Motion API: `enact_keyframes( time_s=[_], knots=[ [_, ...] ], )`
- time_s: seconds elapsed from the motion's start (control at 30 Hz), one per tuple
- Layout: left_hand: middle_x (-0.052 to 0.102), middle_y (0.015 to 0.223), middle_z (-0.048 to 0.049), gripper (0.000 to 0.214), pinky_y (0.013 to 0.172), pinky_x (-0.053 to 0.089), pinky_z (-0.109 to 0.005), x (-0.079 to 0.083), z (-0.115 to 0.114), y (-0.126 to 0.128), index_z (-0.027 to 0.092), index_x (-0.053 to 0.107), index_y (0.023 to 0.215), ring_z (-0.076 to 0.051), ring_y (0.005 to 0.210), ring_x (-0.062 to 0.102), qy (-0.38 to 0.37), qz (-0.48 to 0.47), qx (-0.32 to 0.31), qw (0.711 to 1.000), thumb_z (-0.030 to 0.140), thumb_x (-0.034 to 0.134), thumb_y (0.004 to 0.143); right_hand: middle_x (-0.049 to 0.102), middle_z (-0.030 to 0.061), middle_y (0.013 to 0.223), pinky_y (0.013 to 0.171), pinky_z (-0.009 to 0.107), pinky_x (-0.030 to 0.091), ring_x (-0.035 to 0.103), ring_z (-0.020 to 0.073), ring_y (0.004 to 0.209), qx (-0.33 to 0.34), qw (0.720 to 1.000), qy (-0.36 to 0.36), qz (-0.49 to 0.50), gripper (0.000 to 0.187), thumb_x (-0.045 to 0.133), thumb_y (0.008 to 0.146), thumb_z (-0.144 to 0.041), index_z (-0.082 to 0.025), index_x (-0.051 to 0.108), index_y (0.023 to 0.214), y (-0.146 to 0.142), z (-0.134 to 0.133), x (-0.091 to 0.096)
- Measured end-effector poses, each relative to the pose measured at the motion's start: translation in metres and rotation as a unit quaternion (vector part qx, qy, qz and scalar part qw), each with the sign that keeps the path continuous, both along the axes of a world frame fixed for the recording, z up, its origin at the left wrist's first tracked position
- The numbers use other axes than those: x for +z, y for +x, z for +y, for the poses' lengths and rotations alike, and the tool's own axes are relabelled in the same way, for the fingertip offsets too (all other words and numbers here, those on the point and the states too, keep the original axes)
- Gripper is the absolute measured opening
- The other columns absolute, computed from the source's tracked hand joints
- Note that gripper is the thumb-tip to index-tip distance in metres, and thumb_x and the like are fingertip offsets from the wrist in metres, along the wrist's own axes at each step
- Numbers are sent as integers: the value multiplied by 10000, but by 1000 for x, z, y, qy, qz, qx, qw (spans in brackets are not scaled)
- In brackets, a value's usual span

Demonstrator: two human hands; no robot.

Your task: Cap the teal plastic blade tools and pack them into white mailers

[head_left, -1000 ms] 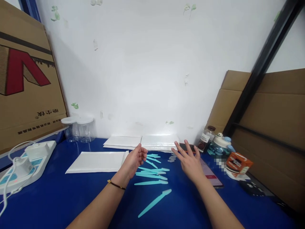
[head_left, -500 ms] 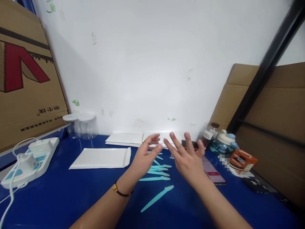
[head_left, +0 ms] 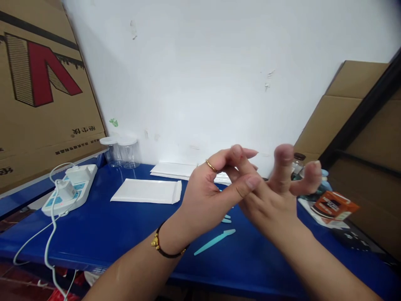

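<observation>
My left hand (head_left: 216, 192), with a ring and a dark bracelet, is closed around a finger of my right hand, its thumb lying across the back. My right hand (head_left: 272, 200) is raised, with its other visible fingers apart and no object in it. Below both hands a turquoise eyebrow razor (head_left: 214, 241) lies slantwise on the blue table (head_left: 125, 242). Several more turquoise razors (head_left: 226, 220) lie behind my hands, mostly hidden. To the left a white envelope (head_left: 144, 191) lies flat.
Two clear lidded jars (head_left: 128, 154) and a stack of white envelopes (head_left: 173, 169) stand by the wall. A power strip (head_left: 75, 188) with cords is at left. At right are an orange box (head_left: 334, 206), a black item (head_left: 349, 239) and a partly hidden bottle (head_left: 298, 163).
My hands have come up closer to the camera and together; the left has closed on a right-hand finger. The view has shifted, and the razors have not visibly moved on the table.
</observation>
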State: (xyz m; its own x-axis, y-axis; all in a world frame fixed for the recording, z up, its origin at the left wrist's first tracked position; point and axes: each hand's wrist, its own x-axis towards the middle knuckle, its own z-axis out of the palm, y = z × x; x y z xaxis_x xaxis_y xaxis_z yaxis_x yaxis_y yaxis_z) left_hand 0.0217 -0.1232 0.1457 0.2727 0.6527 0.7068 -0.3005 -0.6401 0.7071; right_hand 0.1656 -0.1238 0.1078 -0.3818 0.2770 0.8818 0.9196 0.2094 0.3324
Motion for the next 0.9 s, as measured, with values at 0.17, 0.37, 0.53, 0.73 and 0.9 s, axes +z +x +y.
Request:
enact_keyframes(
  time_s=[0.17, 0.37, 0.53, 0.73, 0.9],
  knots=[
    [602, 1128, -45, 275, 952, 448, -340, 0, -2, 1, 215, 565, 1112, -172, 1005, 574, 3, 12, -4, 1000, 243, 580, 839, 440, -115, 1378, 1083, 551, -37, 139, 267, 1385, 0, 1000, -20, -24, 448, 518, 863, -350, -482, 405, 1276, -3, -7, 4],
    [515, 1253, -65, 516, 1010, 334, -404, -23, 33, -8, 264, 431, 1278, -240, 1194, 439, -20, 62, 81, 995, 359, 612, 803, 457, -32, 1375, 1051, 520, 80, 286, 290, 1324, -22, 996, -89, -6, 383, 461, 878, -214, -354, 501, 1232, 32, 19, -7],
    [596, 1098, -58, 259, 922, 353, -413, -75, 98, -33, 243, 620, 1021, -262, 1077, 484, -49, 315, 226, 921, 370, 544, 809, 623, 57, 981, 803, 403, 337, 553, 236, 915, -57, 945, -303, 114, 176, 509, 843, -305, -264, 678, 872, 113, 62, -46],
    [637, 939, -19, 148, 904, 262, -424, -124, 128, -46, 264, 669, 855, -243, 1013, 494, 29, 510, 230, 829, 277, 544, 776, 598, 28, 961, 785, 416, 283, 494, 233, 931, -52, 908, -401, 107, 135, 555, 814, -292, -321, 687, 823, 136, 87, -103],
    [613, 977, -17, 157, 871, 244, -387, -149, 132, -41, 266, 653, 910, -219, 1015, 486, 63, 537, 219, 812, 273, 547, 794, 580, 19, 991, 821, 433, 273, 480, 226, 949, -31, 897, -431, 88, 129, 563, 820, -298, -334, 673, 877, 118, 95, -125]
  ],
)
